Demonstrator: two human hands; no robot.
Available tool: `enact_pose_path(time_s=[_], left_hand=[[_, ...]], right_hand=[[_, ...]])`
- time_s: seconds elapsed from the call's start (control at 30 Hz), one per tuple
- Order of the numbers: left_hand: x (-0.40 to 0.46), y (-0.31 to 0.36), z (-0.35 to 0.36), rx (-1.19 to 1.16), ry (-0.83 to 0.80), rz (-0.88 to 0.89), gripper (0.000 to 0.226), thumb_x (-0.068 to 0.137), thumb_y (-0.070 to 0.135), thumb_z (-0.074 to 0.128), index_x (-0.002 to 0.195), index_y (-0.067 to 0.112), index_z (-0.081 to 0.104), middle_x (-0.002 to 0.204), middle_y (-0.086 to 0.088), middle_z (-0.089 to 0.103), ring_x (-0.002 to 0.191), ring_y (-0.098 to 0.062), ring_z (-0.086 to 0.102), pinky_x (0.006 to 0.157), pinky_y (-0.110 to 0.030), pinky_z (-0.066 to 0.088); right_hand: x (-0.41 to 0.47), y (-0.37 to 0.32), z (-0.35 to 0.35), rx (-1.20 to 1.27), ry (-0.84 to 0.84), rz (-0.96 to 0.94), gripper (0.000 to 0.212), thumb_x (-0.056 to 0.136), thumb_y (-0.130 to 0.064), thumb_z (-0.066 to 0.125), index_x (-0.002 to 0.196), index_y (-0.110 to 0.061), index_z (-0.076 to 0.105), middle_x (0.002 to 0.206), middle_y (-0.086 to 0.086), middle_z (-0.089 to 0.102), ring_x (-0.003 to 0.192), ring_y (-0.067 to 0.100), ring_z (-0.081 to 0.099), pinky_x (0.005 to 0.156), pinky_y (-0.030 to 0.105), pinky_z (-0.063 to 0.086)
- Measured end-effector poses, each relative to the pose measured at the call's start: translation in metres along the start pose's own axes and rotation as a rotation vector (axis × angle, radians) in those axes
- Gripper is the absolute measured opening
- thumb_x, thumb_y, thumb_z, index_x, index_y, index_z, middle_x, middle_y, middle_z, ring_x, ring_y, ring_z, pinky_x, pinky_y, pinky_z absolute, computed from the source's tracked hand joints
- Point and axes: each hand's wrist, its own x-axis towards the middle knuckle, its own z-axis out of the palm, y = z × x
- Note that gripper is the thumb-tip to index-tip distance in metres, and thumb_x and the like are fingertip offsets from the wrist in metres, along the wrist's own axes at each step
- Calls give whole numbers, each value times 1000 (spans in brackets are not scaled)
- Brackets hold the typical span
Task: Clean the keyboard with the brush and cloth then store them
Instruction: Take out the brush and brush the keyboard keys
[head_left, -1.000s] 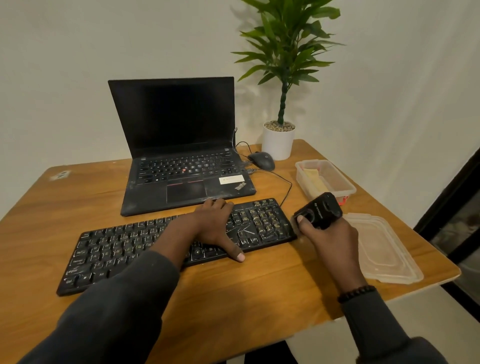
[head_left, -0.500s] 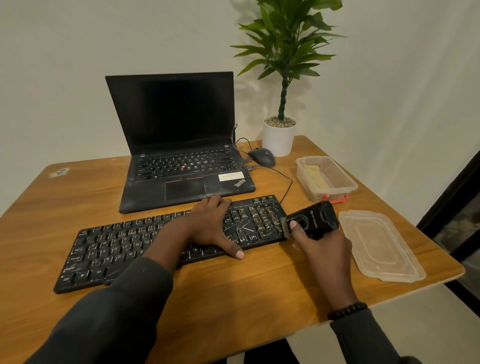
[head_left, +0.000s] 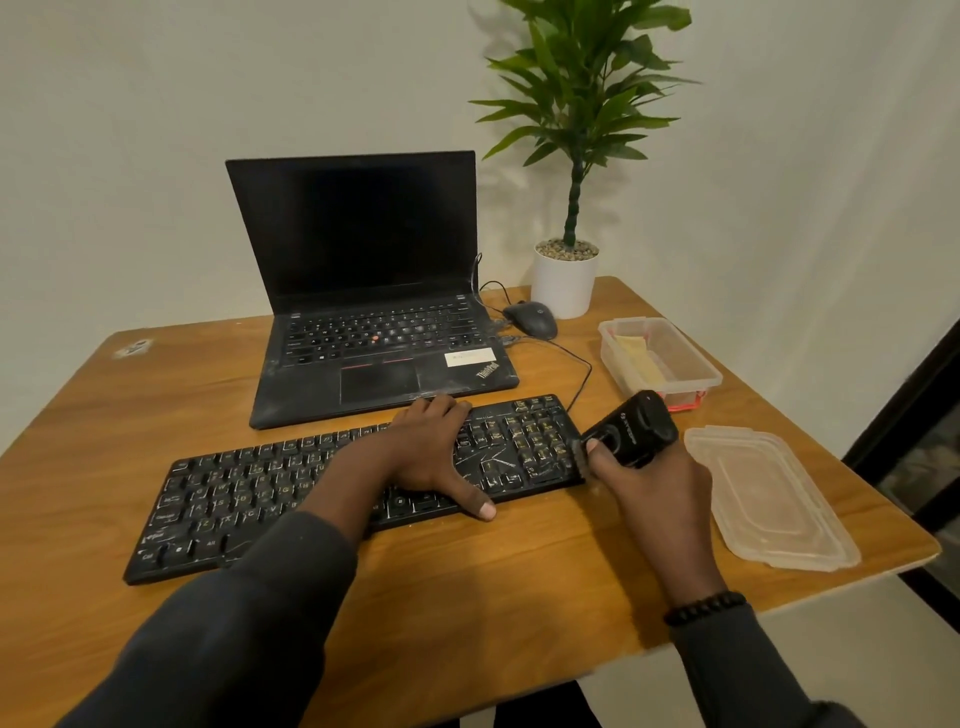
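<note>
Your left hand (head_left: 434, 457) lies flat on the black keyboard (head_left: 332, 483), its fingers (head_left: 436, 408) straight and relaxed across the keys toward the far edge and the thumb stretched out to the keyboard's near edge. The keyboard sits across the middle of the bench (head_left: 156, 395), running from the near left toward the right edge. Your right hand (head_left: 652, 488) grips the black brush (head_left: 631, 428), with the fingers curled round its body and the thumb pressed on its upper face; the brush's working end is at the keyboard's right end, just touching the edge by the number pad. A yellowish cloth (head_left: 639, 358) lies inside the clear container (head_left: 696, 371) near the bench's right edge, beyond the brush. The container's clear lid (head_left: 769, 493) lies flat on the bench toward the near right corner, just beside your right hand. Behind the keyboard an open laptop (head_left: 374, 291) stands with a dark screen, toward the far edge. A black mouse (head_left: 530, 319) rests beside the laptop's right side, its cable running toward the keyboard. A potted plant (head_left: 569, 208) in a white pot stands at the far right corner. A dark beaded bracelet (head_left: 704, 607) circles your right wrist.
</note>
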Motion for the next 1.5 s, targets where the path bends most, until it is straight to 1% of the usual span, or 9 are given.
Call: enact_pose_path(time_s=[0.13, 0.27, 0.43, 0.57, 0.7, 0.83, 1.13, 1.4, 1.5], left_hand=[[0, -1, 0, 12, -1, 2, 138, 57, 80, 71, 157, 20, -3, 164, -3, -1, 150, -31, 2, 121, -53, 14], [0, -1, 0, 12, -7, -2, 139, 57, 80, 70, 157, 20, -4, 165, -3, -4, 150, -31, 0, 121, -53, 12], [-1, 1, -1, 6, -11, -1, 138, 59, 78, 71, 157, 20, -5, 165, -4, -5, 150, -32, -2, 121, -52, 10], [-2, 1, -2, 18, -8, 4, 137, 60, 78, 71, 157, 19, -4, 165, -4, -4, 150, -32, -1, 120, -52, 11], [-3, 2, -2, 15, -10, 0, 137, 60, 77, 72, 157, 19, -5, 165, -3, -5, 150, -31, -2, 120, -52, 11], [-2, 1, -1, 14, -7, 1, 138, 59, 78, 72, 157, 19, -4, 164, -3, -2, 150, -31, 0, 120, -52, 12], [0, -1, 0, 12, -10, -2, 138, 58, 80, 71, 157, 20, -5, 165, -3, -3, 150, -31, 0, 121, -53, 12], [0, 1, 0, 20, -4, -10, 138, 59, 78, 72, 157, 20, -5, 165, -4, -5, 150, -32, -1, 120, -53, 11], [0, 1, 0, 17, -6, -12, 137, 60, 77, 72, 157, 20, -5, 165, -4, -5, 150, -32, -2, 119, -52, 11]], right_hand=[[-7, -5, 15, -188, -95, -99, 27, 79, -38, 74, 98, -20, 66, 83, -5, 64, 78, 11, 61, 62, 27, 52], [15, -9, -13, -198, -319, -116, 31, 78, -34, 77, 104, -19, 68, 89, -3, 68, 81, 9, 63, 70, 28, 54], [29, -6, -16, -140, -246, -125, 26, 77, -32, 77, 97, -21, 65, 87, -3, 69, 79, 7, 62, 68, 30, 55], [26, 0, -13, -21, -401, -53, 28, 76, -35, 78, 100, -26, 68, 90, -8, 71, 85, 7, 65, 71, 28, 54], [24, 3, -9, 47, -256, -16, 24, 79, -35, 76, 99, -25, 70, 91, -8, 72, 84, 4, 65, 68, 23, 50], [13, 2, -1, -39, -284, -21, 20, 78, -37, 76, 92, -29, 63, 87, -8, 68, 81, 4, 63, 62, 20, 48], [-17, 8, 10, 151, -154, 97, 13, 80, -35, 75, 83, -29, 65, 79, -13, 66, 74, -4, 57, 56, 14, 38], [-18, 6, 26, 64, -51, 0, 17, 78, -39, 75, 78, -27, 62, 75, -11, 65, 72, 3, 62, 58, 21, 49], [-22, 3, 26, 4, -100, -45, 17, 78, -40, 75, 79, -26, 65, 73, -12, 64, 69, -1, 60, 52, 13, 40]])
